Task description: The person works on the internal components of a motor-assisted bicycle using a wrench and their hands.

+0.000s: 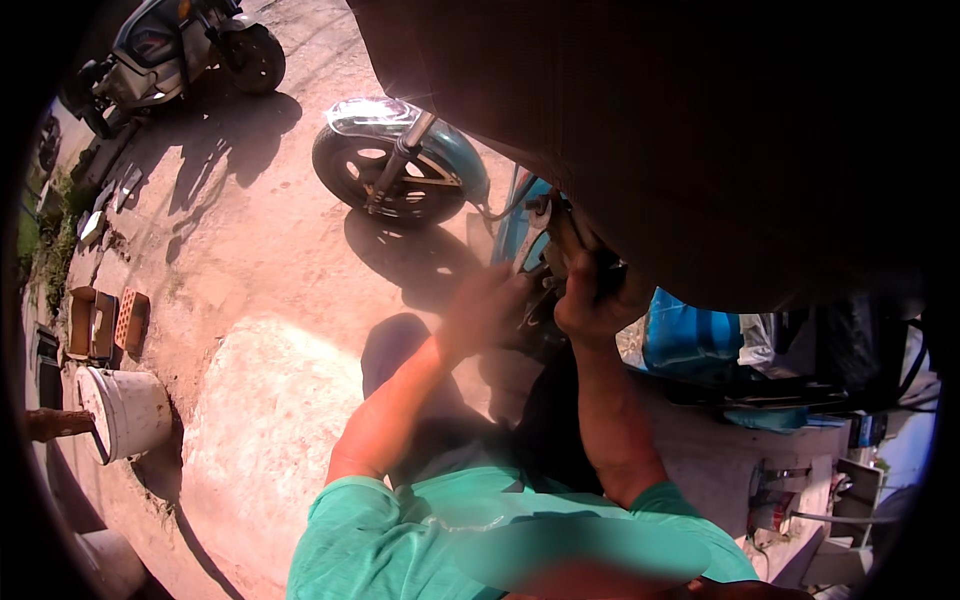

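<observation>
Grey, likely stiff, the wrench (526,248) is best held low — clasped there by the left hand (487,308); any grip by the right hand (598,298) cannot be told.

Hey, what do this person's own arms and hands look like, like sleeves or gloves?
The green sleeves are short and loose, leaving both forearms bare. No watch or bracelet shows on either wrist. The left hand is blurred and the right hand partly shaded, but both look gloveless.
</observation>
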### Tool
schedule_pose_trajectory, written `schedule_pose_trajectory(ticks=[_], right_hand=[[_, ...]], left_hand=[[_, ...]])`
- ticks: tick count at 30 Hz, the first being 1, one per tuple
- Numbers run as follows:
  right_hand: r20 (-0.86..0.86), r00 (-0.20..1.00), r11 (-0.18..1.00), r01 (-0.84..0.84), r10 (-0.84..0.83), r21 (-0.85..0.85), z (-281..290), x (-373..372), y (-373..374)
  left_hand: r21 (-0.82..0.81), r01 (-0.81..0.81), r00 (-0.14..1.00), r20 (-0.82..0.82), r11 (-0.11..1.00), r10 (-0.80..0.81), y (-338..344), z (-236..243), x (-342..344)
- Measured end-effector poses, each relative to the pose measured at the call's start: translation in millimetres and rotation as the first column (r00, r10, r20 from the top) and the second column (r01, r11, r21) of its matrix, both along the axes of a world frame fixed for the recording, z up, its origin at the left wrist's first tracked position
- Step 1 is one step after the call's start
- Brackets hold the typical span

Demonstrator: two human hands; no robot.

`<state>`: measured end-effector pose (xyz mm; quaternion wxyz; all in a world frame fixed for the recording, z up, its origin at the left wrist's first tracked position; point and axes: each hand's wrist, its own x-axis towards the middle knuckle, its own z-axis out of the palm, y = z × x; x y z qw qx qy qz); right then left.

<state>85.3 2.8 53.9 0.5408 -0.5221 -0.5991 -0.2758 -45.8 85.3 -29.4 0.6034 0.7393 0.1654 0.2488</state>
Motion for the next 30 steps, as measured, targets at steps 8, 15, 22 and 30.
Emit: schedule_pose_trajectory(ticks=[8, 15, 22, 30], right_hand=[[0.008, 1.000, 1.000, 0.003, -0.003, -0.005, -1, -2, 3], [0.140, 0.969, 0.973, 0.216, -0.204, -0.078, -56, 41, -17], [0.016, 0.985, 0.981, 0.174, -0.174, -0.089, -37, 21, -10], [-0.025, 0.995, 0.995, 0.092, -0.093, -0.031, 2, -6, 6]], left_hand=[[0.081, -0.107, 0.984, 0.154, 0.991, 0.093, 14, 4, -1], [0.430, -0.087, 0.989, 0.142, 0.899, 0.029, 59, -13, 23], [0.809, -0.377, 0.917, 0.396, 0.451, 0.056, 174, 48, 46], [0.647, -0.595, 0.797, 0.550, 0.478, 0.248, 206, 131, 35]])
